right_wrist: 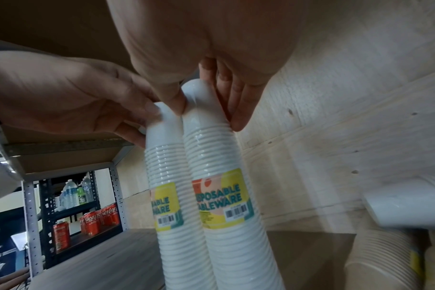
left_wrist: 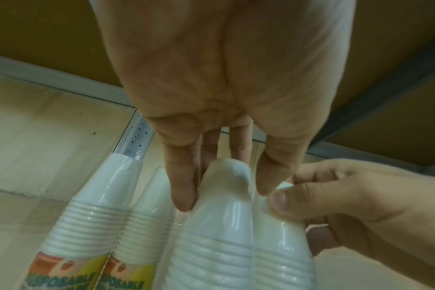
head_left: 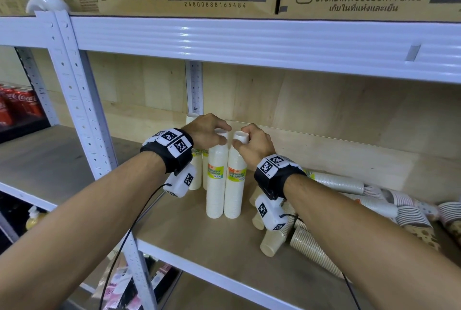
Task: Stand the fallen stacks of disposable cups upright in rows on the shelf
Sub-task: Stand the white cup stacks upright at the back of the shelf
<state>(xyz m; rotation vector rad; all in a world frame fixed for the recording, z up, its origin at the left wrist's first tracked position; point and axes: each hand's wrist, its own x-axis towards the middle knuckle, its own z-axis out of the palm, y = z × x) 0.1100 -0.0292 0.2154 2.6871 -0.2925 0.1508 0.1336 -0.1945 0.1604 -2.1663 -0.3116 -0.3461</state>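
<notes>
Nearest me, low and right of centre in the head view, the fallen cup stacks (head_left: 309, 242) lie on their sides across the shelf (head_left: 189, 242), long axes pointing toward the frame's right edge. They sit below and to the right of my right wrist, so my right hand is the nearer one for fetching the next.

Further in, at mid-frame, two white stacks stand upright, touching side by side. My left hand (head_left: 208, 132) pinches the top of the left stack (head_left: 216, 185), thumb and fingers curled round its narrow end. My right hand (head_left: 252, 144) pinches the top of the right stack (head_left: 235, 185) the same way. Both stacks run straight down from my fingertips to the shelf board.

Behind those, partly hidden by my left wrist, more upright white stacks (head_left: 197, 172) stand toward the back wall. I judge this pair forms the front row.
</notes>
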